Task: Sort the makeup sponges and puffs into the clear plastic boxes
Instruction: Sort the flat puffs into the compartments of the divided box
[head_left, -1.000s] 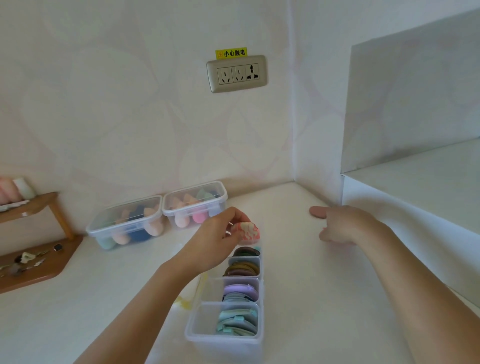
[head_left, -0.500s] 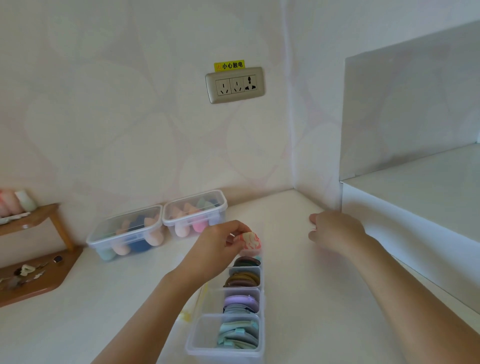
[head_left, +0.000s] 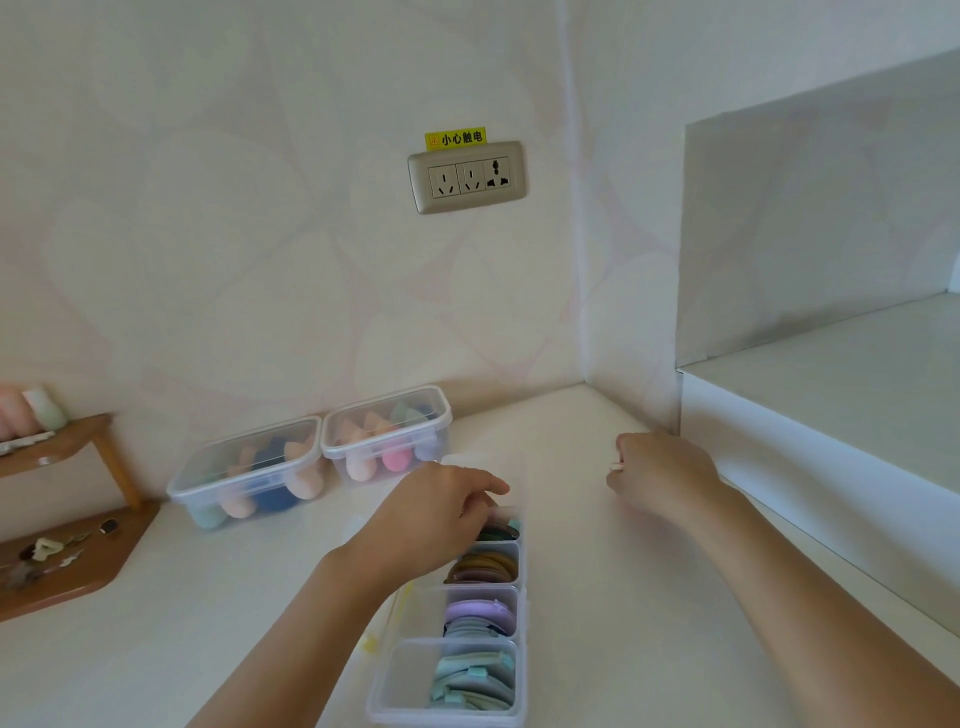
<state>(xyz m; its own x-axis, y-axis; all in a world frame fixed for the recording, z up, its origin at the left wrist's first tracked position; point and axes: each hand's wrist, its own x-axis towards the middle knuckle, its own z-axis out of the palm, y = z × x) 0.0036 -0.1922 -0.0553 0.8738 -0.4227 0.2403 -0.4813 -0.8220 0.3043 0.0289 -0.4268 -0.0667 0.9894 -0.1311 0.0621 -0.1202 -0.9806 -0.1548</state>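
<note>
Nearest, divided box (head_left: 405, 675), long axis straight away from body, cells front to back: teal puffs (head_left: 475, 680), lilac puffs (head_left: 480, 613), brown puffs (head_left: 485, 566), dark puffs (head_left: 498, 532). Over that fourth cell, left hand (head_left: 431, 514), nearer of the two, fingers (head_left: 488, 491) curled down into it, cannot tell whether clamped on a puff; right hand (head_left: 662, 475) off to the right over table (head_left: 597, 597), loosely curled, nothing held. Farthest back, side by side: lidded box (head_left: 249, 467) and second box (head_left: 387, 431), sponges (head_left: 392, 460) in both.
</note>
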